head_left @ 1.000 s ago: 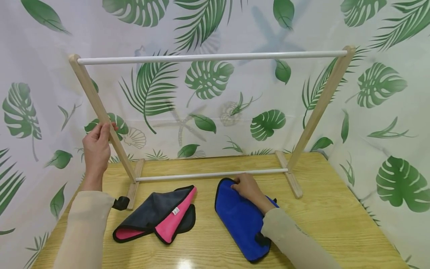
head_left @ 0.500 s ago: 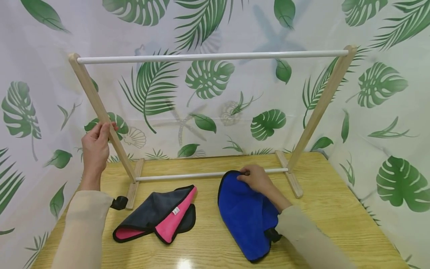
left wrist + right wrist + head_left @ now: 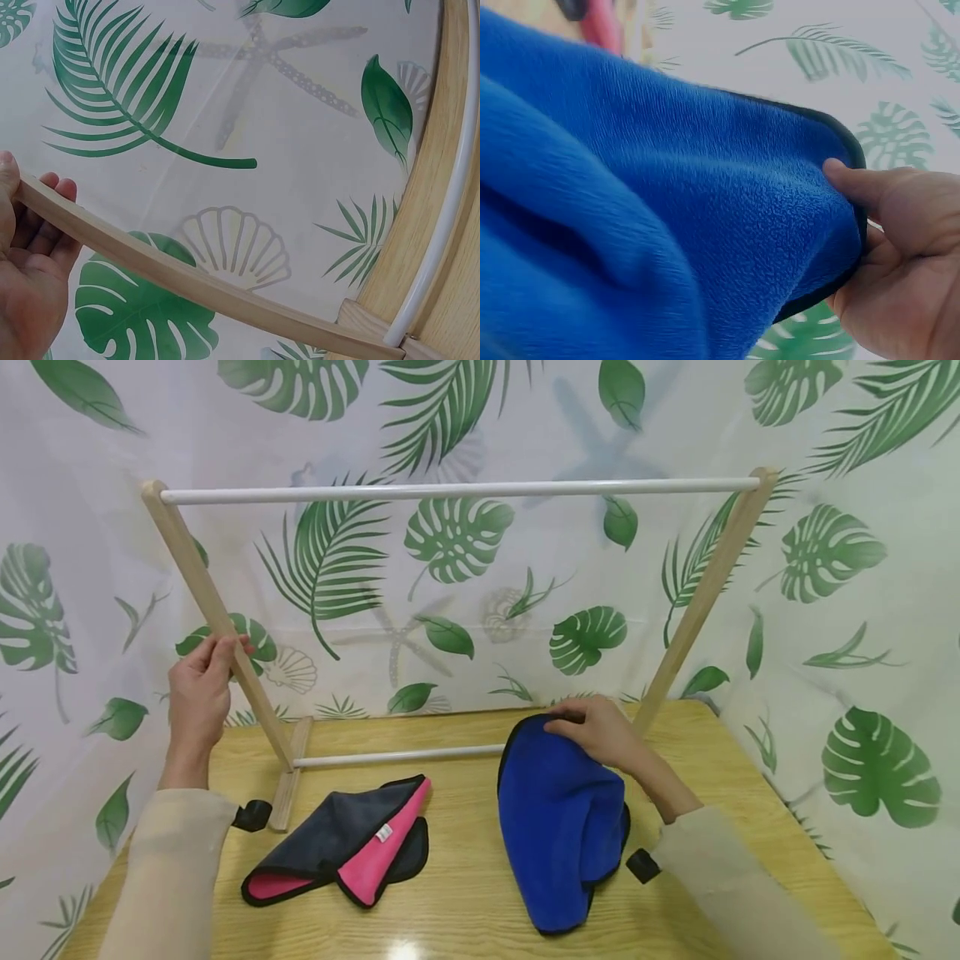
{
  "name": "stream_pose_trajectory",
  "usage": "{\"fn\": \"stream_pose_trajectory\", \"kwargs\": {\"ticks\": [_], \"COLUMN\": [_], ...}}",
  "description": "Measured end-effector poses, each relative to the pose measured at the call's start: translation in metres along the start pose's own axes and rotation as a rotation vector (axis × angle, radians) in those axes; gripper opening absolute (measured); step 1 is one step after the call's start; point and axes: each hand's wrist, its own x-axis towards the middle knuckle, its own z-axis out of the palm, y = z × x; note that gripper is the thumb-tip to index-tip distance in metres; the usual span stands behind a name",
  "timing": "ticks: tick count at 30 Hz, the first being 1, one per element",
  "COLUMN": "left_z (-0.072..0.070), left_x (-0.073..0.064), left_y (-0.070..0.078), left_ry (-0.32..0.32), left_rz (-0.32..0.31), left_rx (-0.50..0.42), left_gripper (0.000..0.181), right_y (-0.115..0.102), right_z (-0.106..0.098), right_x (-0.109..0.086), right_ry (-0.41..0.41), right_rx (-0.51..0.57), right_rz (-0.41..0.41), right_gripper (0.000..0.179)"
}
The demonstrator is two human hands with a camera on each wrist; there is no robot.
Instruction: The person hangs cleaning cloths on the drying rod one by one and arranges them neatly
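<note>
My left hand [image 3: 201, 689] grips the left wooden post [image 3: 201, 581] of a drying rack, thumb on the near side and fingers behind it, as the left wrist view also shows of the post [image 3: 180, 274]. With thumb and fingers my right hand [image 3: 600, 731] pinches the black-edged top corner of a blue towel [image 3: 551, 810]. The towel hangs from that corner in folds, its lower end at the table. In the right wrist view the thumb presses on the plush blue face [image 3: 727, 172]; the fingertips are hidden behind it. A grey and pink towel [image 3: 337, 835] lies folded on the table.
The rack's white top bar [image 3: 457, 490] spans between two wooden posts. Its lower bar [image 3: 397, 756] runs close to the wooden table [image 3: 450, 893], partly behind the blue towel. A leaf-patterned cloth [image 3: 450, 652] covers the wall behind.
My right hand has lifted the corner of the blue towel up and slightly right, so more of it hangs off the table. The left hand keeps its hold on the post.
</note>
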Motion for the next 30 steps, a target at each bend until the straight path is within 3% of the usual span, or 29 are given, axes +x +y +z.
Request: {"fn": "stream_pose_trajectory", "kwargs": {"ticks": [6,11,18,25,30], "left_z": [-0.002,-0.005,-0.002,0.002,0.003], "left_x": [0.001,0.001,0.002,0.002,0.003], "left_y": [0.0,-0.001,-0.002,-0.002,-0.005], "left_ry": [-0.001,0.009,0.012,0.038,0.061], "left_rz": [-0.011,-0.027,-0.015,0.004,0.035], "left_rx": [-0.011,0.009,-0.062,0.11,0.188], "left_gripper": [0.042,0.042,0.04,0.04,0.041], "right_y": [-0.021,-0.039,-0.058,-0.079,-0.095], "right_z": [-0.028,-0.048,-0.073,-0.103,-0.126], "right_x": [0.001,0.002,0.006,0.01,0.015], "right_ry": [0.014,0.011,0.023,0.072,0.143], "right_rx": [-0.002,-0.009,-0.032,-0.075,-0.104], "right_rz": [-0.074,-0.079,-0.082,-0.127,-0.11], "right_gripper": [0.019,0.019,0.02,0.022,0.022]}}
